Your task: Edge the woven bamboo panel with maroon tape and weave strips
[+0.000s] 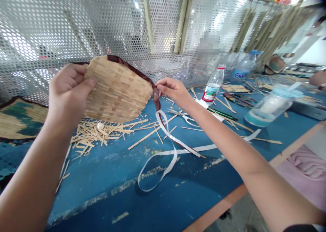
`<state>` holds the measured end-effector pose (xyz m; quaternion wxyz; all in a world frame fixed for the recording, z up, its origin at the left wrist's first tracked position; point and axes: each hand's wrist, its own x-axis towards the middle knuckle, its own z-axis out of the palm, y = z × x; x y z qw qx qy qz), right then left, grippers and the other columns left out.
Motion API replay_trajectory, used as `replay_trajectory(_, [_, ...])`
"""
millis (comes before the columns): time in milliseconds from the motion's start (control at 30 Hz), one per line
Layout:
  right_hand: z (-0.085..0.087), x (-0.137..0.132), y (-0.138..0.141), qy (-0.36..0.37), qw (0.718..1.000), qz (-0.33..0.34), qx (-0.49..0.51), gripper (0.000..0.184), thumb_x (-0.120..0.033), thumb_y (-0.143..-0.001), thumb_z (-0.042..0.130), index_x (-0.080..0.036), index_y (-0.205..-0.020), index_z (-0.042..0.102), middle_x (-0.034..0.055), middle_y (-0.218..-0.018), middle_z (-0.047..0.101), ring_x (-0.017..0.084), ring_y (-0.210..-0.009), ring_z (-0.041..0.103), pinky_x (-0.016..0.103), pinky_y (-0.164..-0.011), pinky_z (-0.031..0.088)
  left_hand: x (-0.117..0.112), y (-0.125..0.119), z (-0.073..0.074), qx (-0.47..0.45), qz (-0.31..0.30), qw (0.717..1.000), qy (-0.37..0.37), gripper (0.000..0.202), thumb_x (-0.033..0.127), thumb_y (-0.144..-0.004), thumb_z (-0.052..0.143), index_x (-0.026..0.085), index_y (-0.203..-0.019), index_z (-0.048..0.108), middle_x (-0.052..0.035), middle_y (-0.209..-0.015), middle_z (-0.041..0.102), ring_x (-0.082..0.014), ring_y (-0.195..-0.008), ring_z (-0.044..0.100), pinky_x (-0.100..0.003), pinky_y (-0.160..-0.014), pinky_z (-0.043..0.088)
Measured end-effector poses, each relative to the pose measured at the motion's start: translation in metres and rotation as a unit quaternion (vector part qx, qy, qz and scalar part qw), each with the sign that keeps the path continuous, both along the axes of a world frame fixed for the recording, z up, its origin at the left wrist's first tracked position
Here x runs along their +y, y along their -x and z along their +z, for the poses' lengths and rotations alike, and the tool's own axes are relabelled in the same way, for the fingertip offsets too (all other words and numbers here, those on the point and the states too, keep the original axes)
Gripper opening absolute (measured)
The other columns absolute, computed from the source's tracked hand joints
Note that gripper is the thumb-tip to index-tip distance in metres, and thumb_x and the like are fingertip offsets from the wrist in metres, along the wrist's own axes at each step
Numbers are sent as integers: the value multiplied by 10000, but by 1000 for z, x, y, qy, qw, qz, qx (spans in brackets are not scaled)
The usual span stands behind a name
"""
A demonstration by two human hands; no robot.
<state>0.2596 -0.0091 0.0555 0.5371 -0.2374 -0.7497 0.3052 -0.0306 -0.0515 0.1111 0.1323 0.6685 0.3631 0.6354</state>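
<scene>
Head view: woven panel [118,91] at 10 o'clock of centre, raised over blue table [211,181]; left hand [69,93] grips its 9 o'clock edge, right hand [175,91] pinches dark ribbon [157,102] at its 3 o'clock.

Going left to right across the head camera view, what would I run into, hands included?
Green-painted woven piece, left hand, plain woven panel, right hand, red-capped bottle, clear container with a light blue lid.
</scene>
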Motion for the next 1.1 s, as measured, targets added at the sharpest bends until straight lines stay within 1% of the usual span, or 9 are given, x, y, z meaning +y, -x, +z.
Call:
replay_trajectory(100, [0,3,0,4,1000,-11,6,411,-592,-840,699,-193,-919,640,4,-837,643,133,-762,576,270,-717,473,-2,-1,1,1,1,1000,-2,218,192,-737,708,162,-950,735,22,-709,643,-107,-646,608,-225,-621,503])
replay_trajectory(167, [0,3,0,9,1000,-7,6,403,-580,-840,702,-188,-914,645,0,-823,637,127,-745,569,263,-705,470,-3,-2,1,3,2,1000,-4,221,196,-742,707,158,-958,735,21,-709,641,-102,-639,601,-217,-612,492])
replay_trajectory(233, [0,3,2,10,1000,-4,9,398,-572,-835,710,-184,-898,644,-3,-803,629,123,-724,562,262,-695,469,-4,-2,1,9,9,1000,-6,239,199,-747,709,148,-979,734,16,-725,645,-104,-650,603,-228,-634,503])
replay_trajectory(433, [2,1,5,19,1000,-15,-1,432,-606,-803,717,-188,-875,634,0,-803,637,130,-717,558,270,-687,473,-6,-4,-1,17,19,1000,-10,291,210,-752,702,109,-1024,721,0,-767,643,-129,-704,622,-346,-789,566])
replay_trajectory(533, [1,2,4,16,1000,-20,-6,423,-597,-808,713,-186,-870,632,3,-808,636,133,-727,562,274,-692,474,-7,-6,-2,22,17,999,-15,299,227,-751,700,107,-1024,715,2,-763,614,-160,-756,650,-414,-858,566])
replay_trajectory(600, [0,3,4,14,1000,-18,-8,412,-587,-813,711,-187,-875,630,4,-819,638,136,-738,565,278,-700,476,-6,-6,-2,24,19,999,-17,290,229,-755,698,112,-1020,715,6,-757,598,-166,-772,655,-428,-875,563])
replay_trajectory(833, [-1,3,5,8,1000,-10,-8,407,-575,-802,723,-184,-844,616,0,-798,628,132,-722,557,275,-685,461,-4,-6,-4,18,10,999,-25,269,216,-774,705,116,-1024,711,5,-767,604,-145,-749,641,-369,-835,561])
replay_trajectory(1000, [0,4,5,23,1000,4,-2,406,-563,-803,726,-179,-868,610,5,-819,619,129,-735,544,269,-685,448,-3,-9,-7,9,-14,1000,-19,228,201,-774,705,132,-991,702,-1,-783,644,-128,-701,618,-289,-721,521])
replay_trajectory(1100, [-1,4,8,25,999,17,11,391,-533,-788,737,-176,-834,584,-12,-774,569,122,-716,518,258,-660,421,-3,-12,-8,2,-34,999,-16,176,182,-773,702,148,-945,694,-6,-809,661,-128,-720,627,-258,-687,497])
